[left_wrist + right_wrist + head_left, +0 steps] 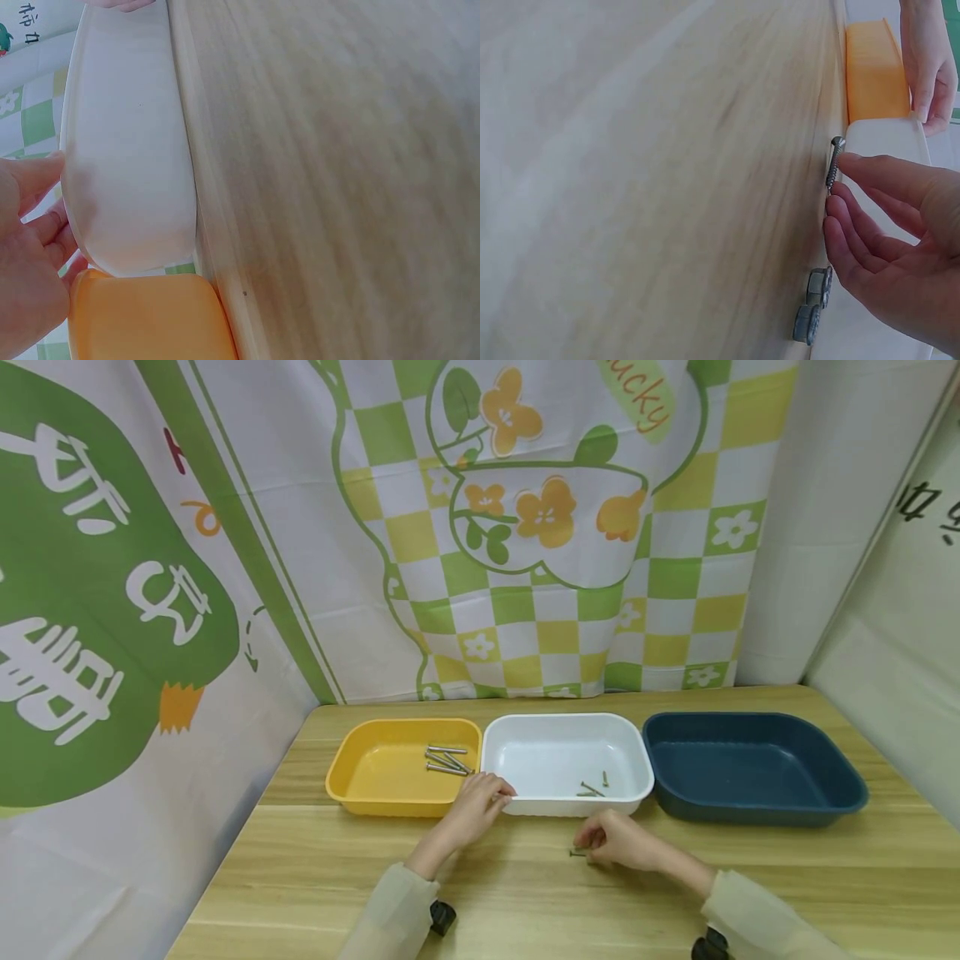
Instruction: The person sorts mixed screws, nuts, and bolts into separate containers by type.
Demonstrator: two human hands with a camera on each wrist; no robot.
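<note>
My left hand (476, 806) rests with its fingers at the rim of the white tray (566, 806), by the corner beside the yellow tray (405, 808). Thumb and fingertips show right at that rim in the left wrist view. Just in front of the white tray, my right hand (618, 841) pinches a small screw (835, 161) low over the table, the thumb near its head and the fingertips by its threaded end. Two metal nuts (812, 306) stand close below these fingers in the right wrist view; the hand hides them from the head view.
Several long bolts (447, 760) lie at the right side of the yellow tray. A few small screws (591, 789) are in the white tray. A dark blue tray (757, 814) stands to the right. All rest on a wooden table (517, 910) before printed cloth walls.
</note>
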